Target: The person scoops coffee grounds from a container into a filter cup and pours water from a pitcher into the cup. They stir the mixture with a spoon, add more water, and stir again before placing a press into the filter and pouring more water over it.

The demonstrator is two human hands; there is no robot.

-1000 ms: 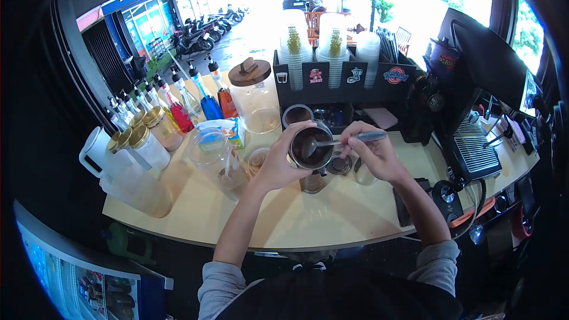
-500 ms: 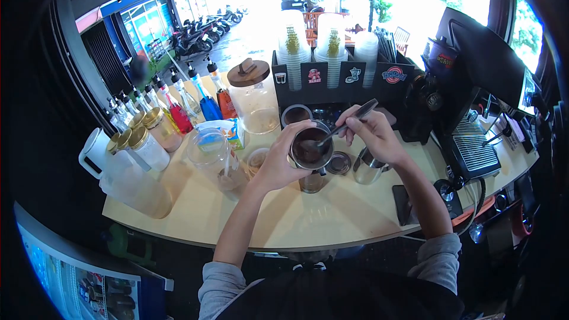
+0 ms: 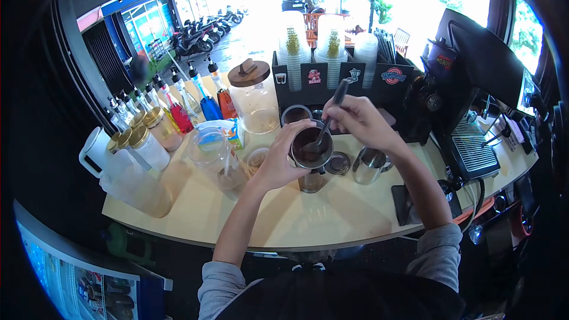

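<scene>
In the head view, my left hand [image 3: 281, 160] is wrapped round the side of a metal cup [image 3: 310, 165], tilted so its mouth faces me. Dark brown contents show inside it. My right hand [image 3: 368, 125] pinches the dark handle of a spoon [image 3: 340, 93], whose lower end is down in the cup. Below the cup, a clear glass [image 3: 310, 184] with something brown in it is partly covered. A small round lid [image 3: 338, 163] and a steel pitcher [image 3: 367, 170] stand just right of the cup.
Left on the counter [image 3: 284, 225] are a clear plastic jug [image 3: 220, 163], gold-lidded jars [image 3: 148, 147], syrup bottles [image 3: 208, 106] and a wood-lidded jar [image 3: 259, 106]. A black cup holder [image 3: 341, 77] stands behind; an espresso machine [image 3: 474, 145] and a phone [image 3: 402, 204] lie right.
My right hand has shifted up and left, and the spoon handle now stands steeper in the cup. My left hand keeps the cup in nearly the same place.
</scene>
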